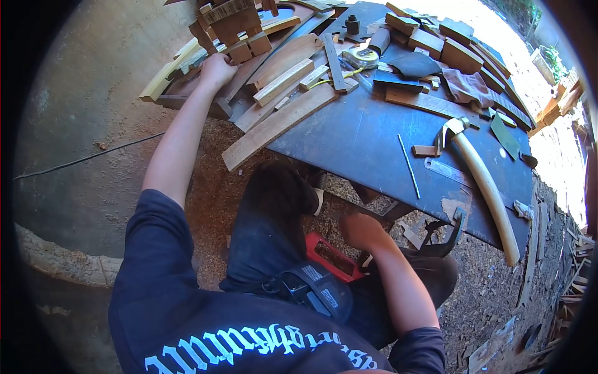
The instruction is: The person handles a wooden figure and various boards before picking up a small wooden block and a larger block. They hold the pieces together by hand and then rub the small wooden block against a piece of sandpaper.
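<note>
At the upper left of the head view, my left hand (218, 71) touches the underside of a block assembly of joined wood (235, 23); its fingertips are partly hidden, so any grip is unclear. Light wooden strips (284, 82) lie on the table to its right. My right hand (360, 229) is below the table's front edge, over my lap, with its fingers curled; whatever it may hold cannot be made out. Close beneath it, a red tool frame (330, 257) rests between my legs, beside a black mesh-sided object (314, 290).
On the blue table (367, 149) lie a claw hammer (486, 181) overhanging the front edge, a thin rod (408, 166), a metal ruler (448, 171), a tape measure (361, 58), a cloth (467, 87) and several wood blocks (461, 56). Sawdust and scraps cover the ground.
</note>
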A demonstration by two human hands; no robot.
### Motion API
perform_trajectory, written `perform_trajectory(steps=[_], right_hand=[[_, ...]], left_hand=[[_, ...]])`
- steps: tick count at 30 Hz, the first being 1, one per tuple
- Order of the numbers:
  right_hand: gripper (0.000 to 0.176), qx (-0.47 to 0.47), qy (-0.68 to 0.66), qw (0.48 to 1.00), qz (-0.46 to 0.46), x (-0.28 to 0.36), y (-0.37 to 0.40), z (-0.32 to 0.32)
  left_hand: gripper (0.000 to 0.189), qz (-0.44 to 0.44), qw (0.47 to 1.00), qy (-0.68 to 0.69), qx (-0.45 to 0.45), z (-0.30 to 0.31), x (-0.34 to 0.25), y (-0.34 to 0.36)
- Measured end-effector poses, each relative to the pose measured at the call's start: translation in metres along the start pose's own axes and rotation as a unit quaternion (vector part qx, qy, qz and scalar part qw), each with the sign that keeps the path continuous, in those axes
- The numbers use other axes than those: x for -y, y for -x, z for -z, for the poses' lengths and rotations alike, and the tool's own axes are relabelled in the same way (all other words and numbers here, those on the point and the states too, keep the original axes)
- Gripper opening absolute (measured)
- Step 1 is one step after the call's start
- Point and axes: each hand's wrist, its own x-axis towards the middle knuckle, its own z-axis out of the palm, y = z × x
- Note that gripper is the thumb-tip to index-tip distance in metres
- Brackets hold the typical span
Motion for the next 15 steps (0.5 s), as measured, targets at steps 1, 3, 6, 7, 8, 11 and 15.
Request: perform_trajectory(steps=[1, 3, 6, 7, 8, 11, 15], right_hand=[[0.023, -0.002, 0.0, 1.0, -0.004, -0.001, -0.001, -0.001], [0.023, -0.004, -0.001, 1.0, -0.01, -0.002, -0.002, -0.005], [0.023, -0.002, 0.002, 1.0, 0.0, -0.002, -0.002, -0.004], [0.023, -0.003, 0.001, 1.0, 0.0, -0.002, -0.001, -0.003], [0.023, -0.005, 0.001, 1.0, -0.001, -0.001, -0.001, -0.001], [0.022, -0.005, -0.001, 1.0, -0.009, 0.0, -0.001, -0.001], [0.022, -0.007, -0.005, 1.0, -0.005, 0.001, -0.001, 0.0]], left_hand=[[0.038, -0.005, 1.0, 0.0, -0.012, -0.002, 0.001, -0.001], [0.035, -0.013, 0.999, 0.0, -0.035, -0.009, 0.007, -0.006], [0.034, -0.016, 0.997, 0.05, -0.055, -0.018, 0.01, -0.012], [0.035, -0.017, 0.997, 0.048, -0.062, -0.018, 0.008, -0.011], [0.035, -0.018, 0.996, 0.046, -0.068, -0.018, 0.007, -0.01], [0.036, -0.025, 0.994, 0.046, -0.092, -0.019, 0.001, -0.004], [0.037, -0.02, 0.993, 0.052, -0.109, -0.022, 0.003, -0.003]])
